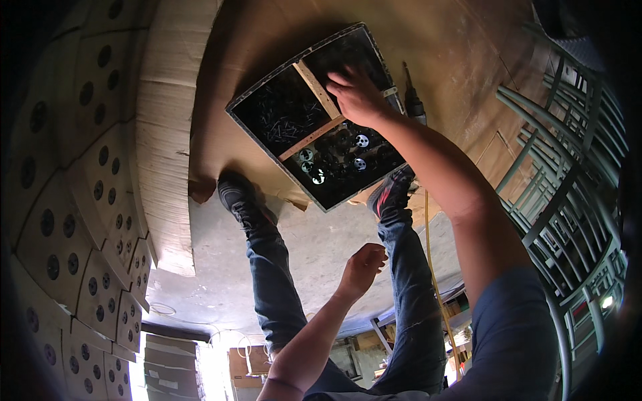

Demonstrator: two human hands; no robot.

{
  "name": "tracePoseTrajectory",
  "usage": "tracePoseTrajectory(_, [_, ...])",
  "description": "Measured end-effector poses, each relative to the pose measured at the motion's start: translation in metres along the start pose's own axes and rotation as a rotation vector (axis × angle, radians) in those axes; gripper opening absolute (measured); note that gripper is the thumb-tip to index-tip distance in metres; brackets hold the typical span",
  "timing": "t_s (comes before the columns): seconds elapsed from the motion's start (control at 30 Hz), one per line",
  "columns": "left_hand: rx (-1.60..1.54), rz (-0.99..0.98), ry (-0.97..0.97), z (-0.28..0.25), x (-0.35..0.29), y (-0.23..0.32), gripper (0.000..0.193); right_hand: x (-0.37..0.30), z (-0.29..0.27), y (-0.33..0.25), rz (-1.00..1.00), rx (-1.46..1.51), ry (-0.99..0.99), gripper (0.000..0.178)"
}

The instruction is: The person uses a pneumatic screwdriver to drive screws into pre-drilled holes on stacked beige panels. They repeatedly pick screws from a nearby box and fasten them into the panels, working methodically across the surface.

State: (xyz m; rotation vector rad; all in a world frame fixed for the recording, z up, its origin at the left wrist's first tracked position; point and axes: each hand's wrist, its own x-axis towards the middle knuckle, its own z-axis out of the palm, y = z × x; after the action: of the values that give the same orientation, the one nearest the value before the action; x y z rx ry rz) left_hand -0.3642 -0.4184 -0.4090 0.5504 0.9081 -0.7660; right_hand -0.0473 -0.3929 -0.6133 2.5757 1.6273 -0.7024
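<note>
A shallow dark tray [259, 148] with wooden dividers [314, 88] lies in front of me. My right hand [356, 97] reaches over its far right compartment, fingers apart, the tips against the dark interior; no held thing shows. Thin dark screw-like pieces [287, 125] fill the left compartment. Round pale discs [362, 141] lie among black pieces in the near compartment. My left hand [364, 271] is held above the floor between my legs, its fingers curled closed. Whatever may be inside them is hidden.
A power screwdriver [414, 103] lies right of the tray, and a yellow hose [432, 264] runs down nearby. Stacked green metal frames [568, 174] stand at right. Cardboard boxes [93, 260] with dark round marks rise at left. My shoes [235, 194] flank the tray's near side.
</note>
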Motion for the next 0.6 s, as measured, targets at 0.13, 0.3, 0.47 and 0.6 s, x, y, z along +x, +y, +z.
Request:
tracePoseTrajectory(0.13, [0.02,-0.019,-0.01,0.002,0.0,-0.001,0.023,0.001,-0.003,0.003,0.004,0.088,0.149,0.043])
tracePoseTrajectory(0.3, [0.023,0.008,-0.003,-0.001,0.0,0.001,0.023,0.026,0.005,0.0,0.024,0.06,0.064,0.041])
tracePoseTrajectory(0.47, [0.01,-0.008,-0.002,0.0,0.0,-0.005,0.022,0.001,0.003,0.016,-0.164,-0.018,-0.093,0.04])
tracePoseTrajectory(0.6, [0.013,-0.011,-0.008,0.001,0.0,-0.004,0.022,-0.011,-0.004,0.026,-0.109,0.056,0.097,0.044])
